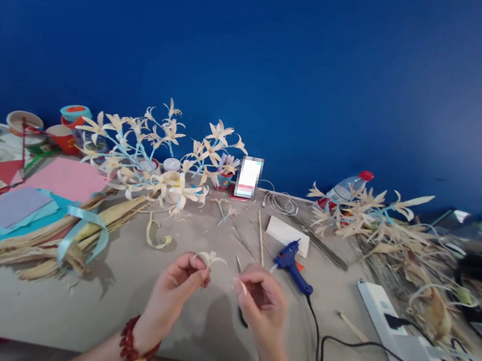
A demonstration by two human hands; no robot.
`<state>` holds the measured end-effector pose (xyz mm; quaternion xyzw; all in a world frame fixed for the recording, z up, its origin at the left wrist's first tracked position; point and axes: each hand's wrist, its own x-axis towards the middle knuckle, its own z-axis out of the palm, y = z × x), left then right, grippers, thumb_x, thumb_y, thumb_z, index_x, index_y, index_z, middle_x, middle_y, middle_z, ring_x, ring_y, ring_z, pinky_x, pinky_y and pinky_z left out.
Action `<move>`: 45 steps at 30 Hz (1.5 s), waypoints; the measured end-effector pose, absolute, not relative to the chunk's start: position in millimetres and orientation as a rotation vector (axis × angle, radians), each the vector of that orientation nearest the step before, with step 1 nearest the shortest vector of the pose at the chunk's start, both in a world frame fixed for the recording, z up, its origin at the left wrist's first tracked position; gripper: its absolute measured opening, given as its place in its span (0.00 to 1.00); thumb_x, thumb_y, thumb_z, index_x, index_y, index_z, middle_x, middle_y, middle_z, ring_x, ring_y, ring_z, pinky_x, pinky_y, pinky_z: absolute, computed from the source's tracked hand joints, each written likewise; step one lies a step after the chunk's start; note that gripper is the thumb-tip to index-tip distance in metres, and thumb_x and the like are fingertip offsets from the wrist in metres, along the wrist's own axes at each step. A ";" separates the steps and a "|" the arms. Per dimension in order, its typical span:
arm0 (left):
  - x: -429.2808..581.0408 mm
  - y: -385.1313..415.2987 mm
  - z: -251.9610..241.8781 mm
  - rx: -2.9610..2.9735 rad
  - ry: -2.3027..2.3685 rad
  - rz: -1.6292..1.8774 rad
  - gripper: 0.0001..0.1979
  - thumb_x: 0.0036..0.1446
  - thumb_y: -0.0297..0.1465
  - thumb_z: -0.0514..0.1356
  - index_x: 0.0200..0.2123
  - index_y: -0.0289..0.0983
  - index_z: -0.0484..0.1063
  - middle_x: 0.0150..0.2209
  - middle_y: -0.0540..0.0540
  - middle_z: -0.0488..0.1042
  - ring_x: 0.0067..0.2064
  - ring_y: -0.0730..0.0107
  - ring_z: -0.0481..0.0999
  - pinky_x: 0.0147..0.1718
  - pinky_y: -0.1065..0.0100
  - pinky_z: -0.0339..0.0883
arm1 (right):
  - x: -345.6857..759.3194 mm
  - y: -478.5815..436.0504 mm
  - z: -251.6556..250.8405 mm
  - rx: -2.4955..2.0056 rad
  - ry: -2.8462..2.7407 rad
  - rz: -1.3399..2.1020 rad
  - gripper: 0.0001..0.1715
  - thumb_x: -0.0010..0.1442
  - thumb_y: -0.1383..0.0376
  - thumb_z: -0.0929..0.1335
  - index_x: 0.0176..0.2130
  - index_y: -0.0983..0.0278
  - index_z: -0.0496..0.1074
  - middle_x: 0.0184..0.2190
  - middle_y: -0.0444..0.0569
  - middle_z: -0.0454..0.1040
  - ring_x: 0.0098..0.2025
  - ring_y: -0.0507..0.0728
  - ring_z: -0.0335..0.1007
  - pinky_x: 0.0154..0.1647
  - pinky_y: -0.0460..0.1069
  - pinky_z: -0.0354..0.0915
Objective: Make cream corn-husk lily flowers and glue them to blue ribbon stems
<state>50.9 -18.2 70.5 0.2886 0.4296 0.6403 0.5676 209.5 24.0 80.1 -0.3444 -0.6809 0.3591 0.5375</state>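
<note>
Pinched in my left hand [179, 285] is a small cream flower [211, 258] with thin curled petals, its lower end hidden by my fingers. My right hand [263, 303] pinches a small pale petal [241, 286], held a short way to the right of the flower and apart from it. Both hands hover over the grey table near its front edge. Just beyond my right hand lies a blue glue gun [294, 264], its cord trailing toward me. A dark-handled tool [243, 316], partly covered by my right hand, rests on the table.
Finished cream flowers on blue stems [135, 146] stand at the back left; more flowers [372, 213] lie back right. Dried husks [57, 241] and coloured paper [68, 178] cover the left. A power strip [399, 342] with black cords sits right. A phone [248, 177] stands by the wall.
</note>
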 end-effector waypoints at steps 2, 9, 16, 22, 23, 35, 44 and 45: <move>51.4 -18.6 69.7 0.717 1.058 1.491 0.07 0.53 0.32 0.65 0.29 0.36 0.71 0.25 0.52 0.69 0.29 0.74 0.66 0.32 0.73 0.60 | 207.7 24.0 85.0 -0.769 -1.691 0.849 0.04 0.57 0.70 0.68 0.31 0.62 0.73 0.23 0.44 0.68 0.25 0.53 0.64 0.27 0.48 0.62; 54.1 -20.7 75.3 0.774 1.076 1.433 0.09 0.52 0.34 0.65 0.27 0.36 0.71 0.24 0.51 0.69 0.28 0.74 0.65 0.29 0.73 0.60 | 196.0 32.5 94.1 -0.754 -1.784 0.665 0.06 0.55 0.70 0.69 0.32 0.60 0.75 0.31 0.47 0.72 0.35 0.56 0.70 0.38 0.52 0.66; 54.4 -19.1 74.2 0.805 1.071 1.423 0.09 0.53 0.33 0.65 0.27 0.35 0.71 0.24 0.51 0.68 0.28 0.73 0.65 0.30 0.72 0.60 | 197.0 33.2 91.1 -0.756 -1.848 0.507 0.07 0.55 0.71 0.69 0.33 0.60 0.74 0.35 0.48 0.69 0.37 0.57 0.68 0.40 0.54 0.66; 54.2 -18.3 74.8 0.816 1.074 1.410 0.08 0.53 0.33 0.64 0.27 0.36 0.71 0.24 0.51 0.69 0.28 0.73 0.65 0.30 0.72 0.60 | 196.3 35.2 91.3 -0.748 -1.859 0.482 0.07 0.54 0.72 0.69 0.33 0.60 0.73 0.35 0.48 0.69 0.37 0.57 0.68 0.40 0.54 0.66; 54.2 -18.1 75.3 0.818 1.075 1.410 0.08 0.53 0.33 0.64 0.27 0.35 0.71 0.24 0.51 0.69 0.28 0.73 0.65 0.30 0.72 0.60 | 195.9 35.2 91.5 -0.749 -1.855 0.483 0.07 0.55 0.72 0.68 0.33 0.60 0.73 0.35 0.48 0.69 0.37 0.57 0.68 0.39 0.54 0.66; 55.4 -18.9 74.3 0.793 1.074 1.404 0.09 0.52 0.34 0.65 0.26 0.36 0.71 0.24 0.50 0.68 0.28 0.73 0.65 0.28 0.72 0.59 | 196.7 37.2 88.8 -0.729 -1.904 0.420 0.10 0.53 0.74 0.68 0.34 0.60 0.72 0.35 0.48 0.69 0.37 0.58 0.68 0.39 0.55 0.66; 55.7 -18.5 76.3 0.788 1.077 1.411 0.09 0.52 0.34 0.65 0.25 0.36 0.70 0.24 0.51 0.69 0.27 0.73 0.65 0.28 0.72 0.59 | 195.6 37.0 89.8 -0.716 -1.903 0.409 0.10 0.53 0.74 0.68 0.34 0.60 0.71 0.35 0.48 0.69 0.37 0.58 0.68 0.38 0.55 0.65; 55.6 -18.4 76.6 0.788 1.079 1.407 0.09 0.52 0.34 0.65 0.25 0.36 0.70 0.24 0.51 0.69 0.27 0.73 0.65 0.29 0.72 0.59 | 195.6 37.0 89.7 -0.711 -1.901 0.402 0.10 0.53 0.74 0.68 0.34 0.60 0.71 0.35 0.48 0.69 0.36 0.58 0.68 0.38 0.54 0.65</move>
